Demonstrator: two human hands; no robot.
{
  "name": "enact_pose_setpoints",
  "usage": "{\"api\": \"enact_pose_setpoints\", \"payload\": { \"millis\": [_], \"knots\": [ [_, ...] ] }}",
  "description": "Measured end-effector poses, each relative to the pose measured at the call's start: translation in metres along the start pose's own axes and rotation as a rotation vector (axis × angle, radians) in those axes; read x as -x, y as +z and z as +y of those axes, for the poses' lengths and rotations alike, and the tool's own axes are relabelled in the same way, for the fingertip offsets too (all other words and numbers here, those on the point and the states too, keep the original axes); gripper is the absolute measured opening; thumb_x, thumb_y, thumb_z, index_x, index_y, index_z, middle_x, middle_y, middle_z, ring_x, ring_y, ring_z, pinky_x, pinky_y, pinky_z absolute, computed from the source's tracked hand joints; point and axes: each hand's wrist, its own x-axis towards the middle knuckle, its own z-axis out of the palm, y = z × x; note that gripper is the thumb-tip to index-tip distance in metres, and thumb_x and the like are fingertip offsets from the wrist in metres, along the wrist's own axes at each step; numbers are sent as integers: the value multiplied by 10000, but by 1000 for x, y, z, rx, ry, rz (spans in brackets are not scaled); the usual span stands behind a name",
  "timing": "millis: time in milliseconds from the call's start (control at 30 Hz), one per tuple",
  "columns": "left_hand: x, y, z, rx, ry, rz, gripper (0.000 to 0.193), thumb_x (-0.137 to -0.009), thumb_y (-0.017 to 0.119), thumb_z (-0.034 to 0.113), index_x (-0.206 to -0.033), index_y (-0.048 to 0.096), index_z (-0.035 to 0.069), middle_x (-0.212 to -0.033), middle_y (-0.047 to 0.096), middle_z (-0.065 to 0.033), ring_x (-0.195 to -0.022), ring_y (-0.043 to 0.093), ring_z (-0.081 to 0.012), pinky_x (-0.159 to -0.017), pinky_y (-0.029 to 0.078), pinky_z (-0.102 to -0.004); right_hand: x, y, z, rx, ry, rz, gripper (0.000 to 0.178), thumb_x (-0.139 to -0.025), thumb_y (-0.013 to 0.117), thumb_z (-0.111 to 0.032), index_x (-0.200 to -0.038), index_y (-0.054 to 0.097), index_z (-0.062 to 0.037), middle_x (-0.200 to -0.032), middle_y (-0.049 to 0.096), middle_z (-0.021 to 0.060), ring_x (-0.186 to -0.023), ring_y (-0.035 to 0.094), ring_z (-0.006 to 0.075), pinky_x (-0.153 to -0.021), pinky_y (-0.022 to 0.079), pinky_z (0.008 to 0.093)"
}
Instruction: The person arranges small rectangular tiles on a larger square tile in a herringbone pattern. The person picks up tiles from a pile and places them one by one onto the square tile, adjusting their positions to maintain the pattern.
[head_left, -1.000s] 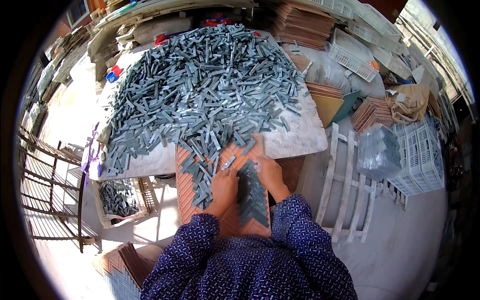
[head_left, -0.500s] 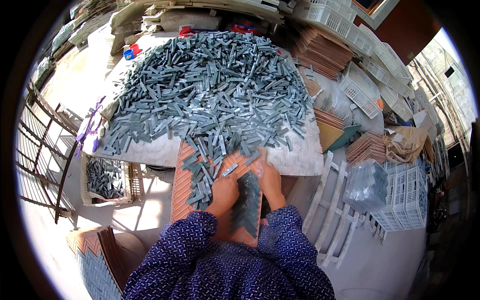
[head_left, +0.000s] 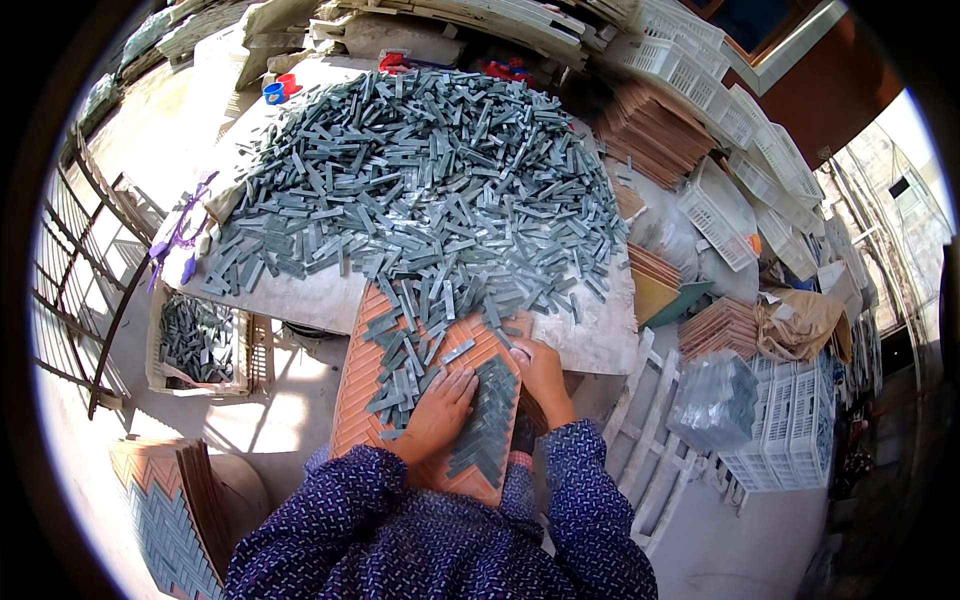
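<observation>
An orange-brown board with herringbone grooves (head_left: 350, 400) slopes from the table edge toward my body. On its right part, dark grey-green stone strips (head_left: 482, 425) lie set in a herringbone pattern. My left hand (head_left: 440, 412) rests flat with fingers stretched out, between that pattern and a loose heap of strips (head_left: 398, 375) on the board. My right hand (head_left: 540, 372) is at the pattern's upper right edge, its fingers bent and pressed together; what they pinch is too small to make out. One loose strip (head_left: 458, 351) lies just above my left hand.
A large pile of stone strips (head_left: 430, 170) covers the pale table (head_left: 590, 335). A crate of strips (head_left: 200, 345) stands below left, near stacked tile-filled boards (head_left: 165, 510). At the right are a white slatted rack (head_left: 650, 440), white crates (head_left: 790, 420) and brown board stacks (head_left: 655, 130).
My left hand has opened from a closed shape and now lies flat on the board. My right hand has moved slightly, staying at the pattern's upper right. The view has shifted a little.
</observation>
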Motion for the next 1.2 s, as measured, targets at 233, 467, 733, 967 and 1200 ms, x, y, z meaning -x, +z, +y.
{"api": "enact_pose_setpoints", "payload": {
  "millis": [233,467,733,967,1200],
  "knots": [
    [4,6,-2,18,-18,-37,573,-822,627,195,-1326,440,-5,-1393,438,-142,-1305,398,-283,-1112,258,-442,28,6,8,-8,50,27,140,-804,636,-79,-939,645,-39,-900,617,190,-810,611,385,-702,483,423],
    [1,-2,1,34,-10,-17,501,-846,566,169,-1297,458,-19,-1362,458,-157,-1275,424,-293,-1100,281,-438,30,17,-2,22,59,154,174,-809,607,-34,-978,599,-75,-846,591,169,-789,590,387,-680,477,436],
    [3,1,1,2,-29,-36,576,-810,626,175,-1324,440,-7,-1388,438,-152,-1279,421,-290,-1106,274,-429,11,24,-1,-69,75,126,212,-760,660,-16,-966,631,-57,-902,621,161,-839,611,363,-726,493,407],
    [-1,2,0,44,1,-21,484,-855,547,179,-1290,463,-18,-1372,450,-152,-1289,407,-294,-1105,272,-443,-24,18,3,74,-105,223,263,-732,699,-46,-987,635,-48,-1015,609,186,-915,608,369,-768,485,438],
    [3,0,0,20,-22,-17,500,-843,565,177,-1291,466,-22,-1367,458,-160,-1282,417,-295,-1103,276,-441,-14,-1,-7,11,-6,94,262,-720,703,-21,-973,639,-36,-923,618,174,-849,610,356,-730,489,409]
  ]
}}
